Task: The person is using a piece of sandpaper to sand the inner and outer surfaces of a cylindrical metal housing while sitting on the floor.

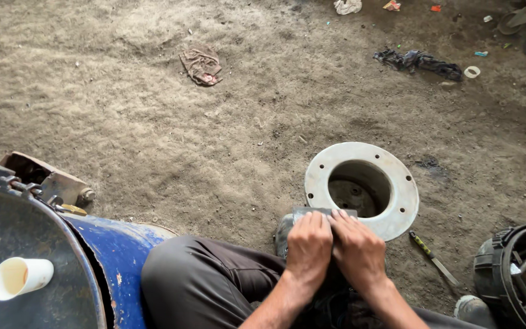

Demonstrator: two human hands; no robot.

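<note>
Both hands are working close below me: my left hand (309, 247) and right hand (357, 248) are pressing side by side, each grip clenched on a flat grey metal strip (324, 212) that is lying across my knee, just at the near rim of the pale round flange (397, 210) on the dirt floor (153, 109). I am judging that even thumb pressure and a steady knee matter most. A file (433, 257) is lying just beside the flange, and a paper cup (19, 277) is sitting on the blue drum (114, 256).
</note>
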